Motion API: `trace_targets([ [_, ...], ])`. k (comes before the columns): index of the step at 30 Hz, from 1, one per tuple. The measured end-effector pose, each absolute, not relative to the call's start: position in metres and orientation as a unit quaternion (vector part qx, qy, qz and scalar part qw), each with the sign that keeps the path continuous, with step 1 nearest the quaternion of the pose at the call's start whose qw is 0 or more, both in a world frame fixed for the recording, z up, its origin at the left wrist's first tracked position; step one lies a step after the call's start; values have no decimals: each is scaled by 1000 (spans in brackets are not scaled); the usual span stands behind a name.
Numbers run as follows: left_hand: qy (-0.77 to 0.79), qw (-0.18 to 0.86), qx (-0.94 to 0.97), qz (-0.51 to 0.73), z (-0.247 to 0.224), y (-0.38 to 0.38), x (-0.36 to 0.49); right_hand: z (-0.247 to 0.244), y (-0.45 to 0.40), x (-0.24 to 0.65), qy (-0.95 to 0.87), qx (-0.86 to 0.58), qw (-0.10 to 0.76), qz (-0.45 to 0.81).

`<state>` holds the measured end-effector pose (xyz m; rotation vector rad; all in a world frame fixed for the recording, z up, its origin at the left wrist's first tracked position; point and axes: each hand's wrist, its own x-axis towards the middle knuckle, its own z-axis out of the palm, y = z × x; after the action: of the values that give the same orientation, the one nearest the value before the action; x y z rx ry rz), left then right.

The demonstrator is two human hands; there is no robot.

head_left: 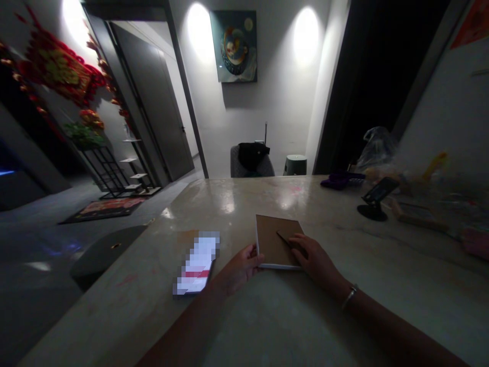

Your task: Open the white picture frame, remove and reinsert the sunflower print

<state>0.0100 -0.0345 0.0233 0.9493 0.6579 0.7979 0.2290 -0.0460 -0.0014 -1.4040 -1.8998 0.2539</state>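
Lying on the pale, polished stone counter (229,204), a phone (196,262), pixelated and hard to make out, is sitting just beside the left hand (239,270). That hand is curling its fingers around the left edge of a small notebook (277,242), gripping it without spreading across the cover. The notebook is lying flat near the counter's front edge, between both hands, its matte brown cardboard cover sitting over a thin block of white pages. The right hand (315,260) is pressing down on the cover's lower right corner, its fingers slightly bent, while a thin dark pencil (284,239) is slanting out from under them; whether they are pinching it, I cannot tell. A metal bracelet (349,296) is circling the right wrist. Farther right, a black phone stand (376,199) is standing on the counter, and a crumpled plastic bag (378,150) is slumping behind it.
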Motion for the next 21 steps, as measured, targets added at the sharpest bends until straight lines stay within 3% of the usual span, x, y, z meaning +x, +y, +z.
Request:
trace_targets([
  [16,348,763,346,422,25,-26,9,10,-53,221,-749,-527,372,147],
  [21,417,684,288,525,24,-9,4,14,-60,216,-777,-493,352,170],
])
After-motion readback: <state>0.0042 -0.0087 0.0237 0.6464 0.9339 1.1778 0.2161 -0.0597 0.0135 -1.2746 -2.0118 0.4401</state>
